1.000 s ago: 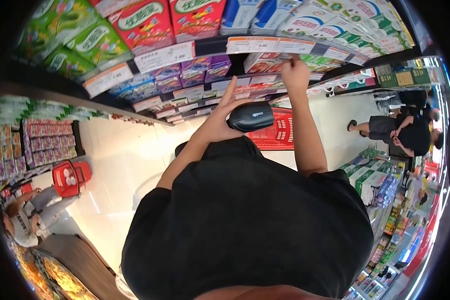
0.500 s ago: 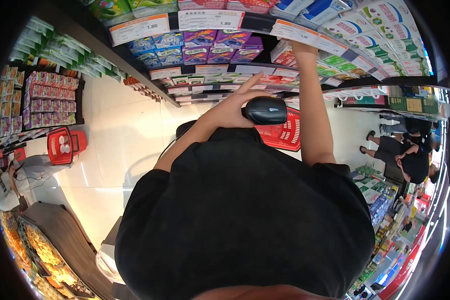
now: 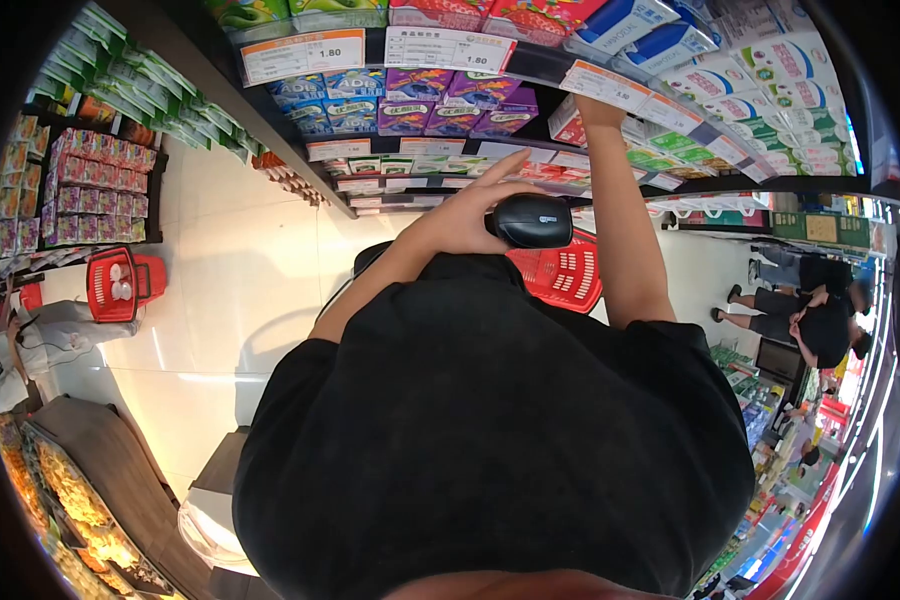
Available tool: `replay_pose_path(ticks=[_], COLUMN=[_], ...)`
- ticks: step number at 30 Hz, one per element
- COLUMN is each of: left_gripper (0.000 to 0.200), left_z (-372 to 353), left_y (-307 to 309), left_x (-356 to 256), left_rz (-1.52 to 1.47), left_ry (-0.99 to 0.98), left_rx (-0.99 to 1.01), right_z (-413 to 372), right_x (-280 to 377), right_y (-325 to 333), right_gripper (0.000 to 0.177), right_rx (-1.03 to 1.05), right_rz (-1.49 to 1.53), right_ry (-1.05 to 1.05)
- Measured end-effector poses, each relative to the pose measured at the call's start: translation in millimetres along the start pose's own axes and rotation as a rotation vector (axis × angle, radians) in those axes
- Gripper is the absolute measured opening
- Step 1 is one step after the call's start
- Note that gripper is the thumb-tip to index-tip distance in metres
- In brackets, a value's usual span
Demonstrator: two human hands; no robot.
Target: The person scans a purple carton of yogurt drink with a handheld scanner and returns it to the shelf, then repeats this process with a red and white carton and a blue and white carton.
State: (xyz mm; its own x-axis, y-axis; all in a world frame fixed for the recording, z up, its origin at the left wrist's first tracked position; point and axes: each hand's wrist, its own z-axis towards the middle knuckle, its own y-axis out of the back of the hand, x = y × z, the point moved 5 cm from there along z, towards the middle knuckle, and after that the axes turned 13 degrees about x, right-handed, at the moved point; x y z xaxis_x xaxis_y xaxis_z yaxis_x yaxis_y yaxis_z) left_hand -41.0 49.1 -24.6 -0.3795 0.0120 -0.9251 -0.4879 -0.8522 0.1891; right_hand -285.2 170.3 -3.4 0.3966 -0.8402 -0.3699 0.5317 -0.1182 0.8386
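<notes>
L hand [image 3: 460, 225] gripping black scanner [image 3: 532, 220], R hand [image 3: 598, 108] at shelf tag [image 3: 604, 82] — grip unclear, floor basket [image 3: 98, 300] w/ white items [image 3: 120, 290]

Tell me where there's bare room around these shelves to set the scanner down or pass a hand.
Bare floor tiles between the shelving's foot and the far red basket are free. The shelves are packed with cartons; the right hand reaches in under a price strip. Left hand holds the scanner.
</notes>
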Motion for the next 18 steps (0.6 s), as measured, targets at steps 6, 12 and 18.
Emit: replay_pose_path(ticks=[6,12,18], left_gripper=[0.083,0.082,0.08], left_z=[1,8,5], left_y=[6,3,7], left_x=[5,8,11], left_rz=[-0.017,-0.019,0.009], left_ry=[0.0,0.013,0.008], left_rx=[-0.034,0.008,0.003], right_z=[-9,3,9], right_x=[7,26,4], right_y=[18,0,-14], right_gripper=[0.043,0.055,0.047], right_rx=[-0.131,0.212,-0.127], right_rz=[0.211,0.204,0.25], right_ry=[-0.111,-0.096,0.156])
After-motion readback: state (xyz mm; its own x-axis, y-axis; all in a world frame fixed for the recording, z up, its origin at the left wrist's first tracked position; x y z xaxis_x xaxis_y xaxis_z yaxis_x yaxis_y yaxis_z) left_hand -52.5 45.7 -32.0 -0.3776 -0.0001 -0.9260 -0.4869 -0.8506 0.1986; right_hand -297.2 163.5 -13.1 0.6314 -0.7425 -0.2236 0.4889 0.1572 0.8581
